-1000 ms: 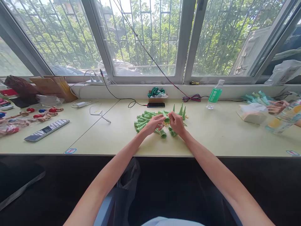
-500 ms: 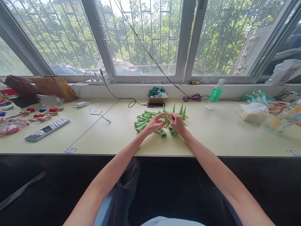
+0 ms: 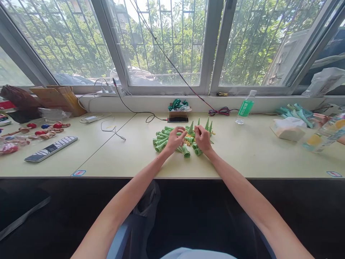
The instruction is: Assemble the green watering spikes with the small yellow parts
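Note:
Both hands hover close together over a pile of green rolled paper cones [image 3: 161, 141] on the table. My left hand [image 3: 175, 139] is at the left, its fingers bent inward and their tips drawn together. My right hand [image 3: 203, 139] is closed in a pinch a short way to the right. Whatever either hand holds is too small or hidden to make out. Between and behind them a green cone [image 3: 191, 127] points up, and more upright cones [image 3: 207, 124] stand beyond the right hand. Small yellow pieces [image 3: 188, 143] lie among the cones.
Behind the pile are a small box of green material [image 3: 179, 106] and a phone [image 3: 178, 119]. A water bottle [image 3: 245, 108], a tissue pack [image 3: 289, 128] and another person's hand [image 3: 322, 118] are rightward. Leftward lie a patterned case [image 3: 51, 149], a cable [image 3: 114, 132] and wooden toys [image 3: 50, 133].
My hands have come away from the green cone they were both at, which now stands behind them. They are slightly farther apart. The view has shifted a little.

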The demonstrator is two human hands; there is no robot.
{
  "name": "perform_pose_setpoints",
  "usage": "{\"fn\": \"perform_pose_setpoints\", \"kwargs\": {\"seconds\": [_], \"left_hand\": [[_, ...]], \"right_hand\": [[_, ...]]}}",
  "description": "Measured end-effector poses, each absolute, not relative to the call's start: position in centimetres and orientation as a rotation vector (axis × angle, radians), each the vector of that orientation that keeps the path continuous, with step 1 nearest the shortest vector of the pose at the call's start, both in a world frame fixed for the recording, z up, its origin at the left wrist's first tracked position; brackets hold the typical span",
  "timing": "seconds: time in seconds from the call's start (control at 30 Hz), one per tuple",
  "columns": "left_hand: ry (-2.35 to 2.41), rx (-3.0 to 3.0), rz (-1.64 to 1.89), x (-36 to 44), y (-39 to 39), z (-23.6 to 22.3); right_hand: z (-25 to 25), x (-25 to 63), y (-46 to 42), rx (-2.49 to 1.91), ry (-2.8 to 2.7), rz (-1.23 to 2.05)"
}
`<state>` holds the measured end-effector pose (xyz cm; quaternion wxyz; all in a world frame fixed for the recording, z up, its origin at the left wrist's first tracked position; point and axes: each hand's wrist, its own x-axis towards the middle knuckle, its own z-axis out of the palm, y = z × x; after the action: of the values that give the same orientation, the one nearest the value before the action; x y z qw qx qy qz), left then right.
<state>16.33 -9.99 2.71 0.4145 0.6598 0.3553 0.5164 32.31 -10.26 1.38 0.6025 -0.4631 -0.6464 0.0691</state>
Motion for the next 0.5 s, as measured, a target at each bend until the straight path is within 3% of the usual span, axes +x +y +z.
{"fn": "perform_pose_setpoints", "kwargs": {"seconds": [0.1, 0.3, 0.5], "left_hand": [[0.950, 1.568, 1.299, 16.31, -10.29, 3.18], [1.031, 1.575, 0.978, 16.25, -10.44, 3.43], [1.011, 1.542, 0.949, 15.80, -10.22, 3.51]], "right_hand": [[1.39, 32.31, -10.37, -1.050, -1.511, 0.164], [1.54, 32.13, -10.80, -0.972, -1.646, 0.212], [1.46, 32.33, -10.84, -0.960, -1.667, 0.274]]}}
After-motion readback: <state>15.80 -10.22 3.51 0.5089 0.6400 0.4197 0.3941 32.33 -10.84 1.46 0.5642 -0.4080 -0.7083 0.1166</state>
